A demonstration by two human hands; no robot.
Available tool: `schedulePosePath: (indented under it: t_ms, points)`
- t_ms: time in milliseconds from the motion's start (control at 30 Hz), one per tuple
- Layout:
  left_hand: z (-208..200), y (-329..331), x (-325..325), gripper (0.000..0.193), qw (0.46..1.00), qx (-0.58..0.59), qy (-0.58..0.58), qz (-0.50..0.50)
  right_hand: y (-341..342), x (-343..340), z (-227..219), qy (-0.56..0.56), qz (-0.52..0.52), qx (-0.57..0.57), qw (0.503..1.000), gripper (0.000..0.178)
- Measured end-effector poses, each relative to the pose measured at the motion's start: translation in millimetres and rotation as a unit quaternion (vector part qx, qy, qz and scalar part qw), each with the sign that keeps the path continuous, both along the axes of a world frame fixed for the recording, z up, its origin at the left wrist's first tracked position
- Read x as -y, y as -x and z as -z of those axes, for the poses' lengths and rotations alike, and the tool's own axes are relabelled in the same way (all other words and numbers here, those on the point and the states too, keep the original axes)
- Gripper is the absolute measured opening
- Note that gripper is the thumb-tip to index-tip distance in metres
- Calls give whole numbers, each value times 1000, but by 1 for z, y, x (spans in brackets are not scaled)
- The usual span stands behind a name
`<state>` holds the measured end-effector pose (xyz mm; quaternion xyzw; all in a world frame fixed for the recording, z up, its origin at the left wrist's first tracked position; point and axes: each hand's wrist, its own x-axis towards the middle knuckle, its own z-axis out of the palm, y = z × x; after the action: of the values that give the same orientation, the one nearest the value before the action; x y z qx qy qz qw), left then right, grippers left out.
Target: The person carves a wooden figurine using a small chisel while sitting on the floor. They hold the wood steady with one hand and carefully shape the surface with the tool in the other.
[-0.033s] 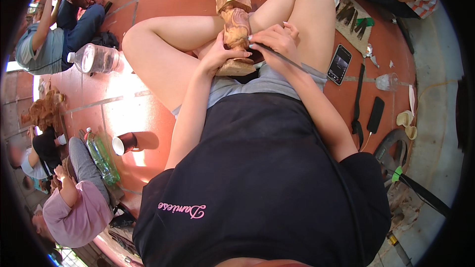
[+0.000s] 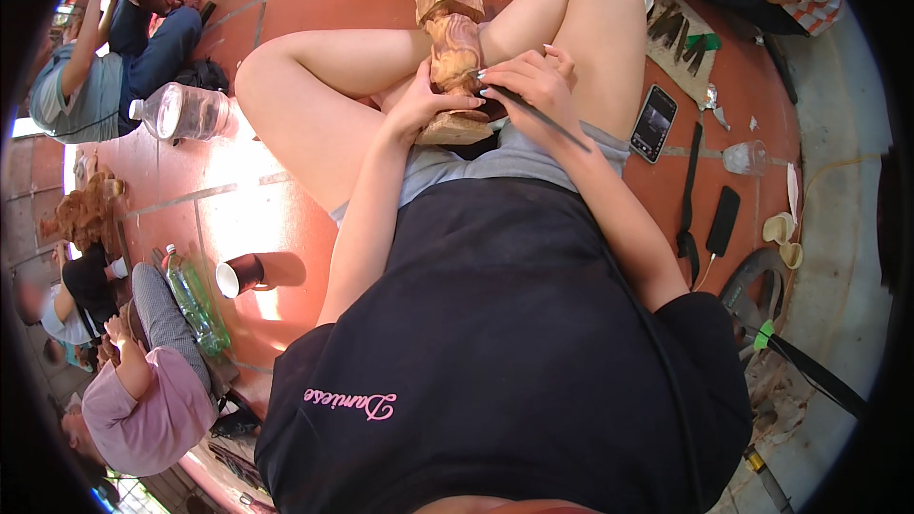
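A carved wooden post [image 2: 455, 43] with square blocks at both ends and a rounded, grained middle stands tilted between my crossed legs. My left hand [image 2: 416, 107] is wrapped round its narrow lower part, thumb across the front just above the bottom block. In my right hand [image 2: 535, 84] is a thin dark file [image 2: 545, 118], pinched between the fingers. The file's near end points back along my right wrist, while its far tip meets the right side of the post's rounded middle. My fingers hide part of that contact.
On my right lie a phone [image 2: 654, 124], a cloth [image 2: 678, 38] with several dark tools, a clear cup [image 2: 745, 158] and a black power bank [image 2: 725, 221]. A brown cup [image 2: 240, 276], a green bottle [image 2: 197, 300] and a large clear jug [image 2: 183, 112] are left. Other people sit nearby.
The file has shifted forward and turned slightly, so less of it sticks out past my right wrist. My left hand and the post look nearly unmoved.
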<state>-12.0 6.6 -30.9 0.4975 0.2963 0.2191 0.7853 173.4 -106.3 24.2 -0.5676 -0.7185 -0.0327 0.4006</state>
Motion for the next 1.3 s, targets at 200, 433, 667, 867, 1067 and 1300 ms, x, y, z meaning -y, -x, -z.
schedulePosePath:
  t_ms: [200, 433, 667, 867, 1067, 1300]
  points:
    - [-11, -3, 7, 96, 999, 22, 23, -10, -3, -8, -5, -44, 34, 7, 998, 14]
    - [-18, -4, 8, 61, 999, -14, 38, -14, -7, 3, 7, 23, -5, -40, 999, 12]
    - [-9, -4, 9, 50, 997, 36, 62, -11, -10, -7, 6, -36, 39, -30, 998, 12]
    - [3, 1, 4, 54, 998, 39, 52, -20, -6, 7, 10, 19, -10, -41, 999, 16]
    - [-15, -4, 9, 48, 998, 31, 56, 7, -10, -6, 10, -48, 50, -54, 996, 14]
    - [-6, 0, 6, 53, 997, 41, 58, -3, -9, 5, 9, 2, 16, -33, 999, 13]
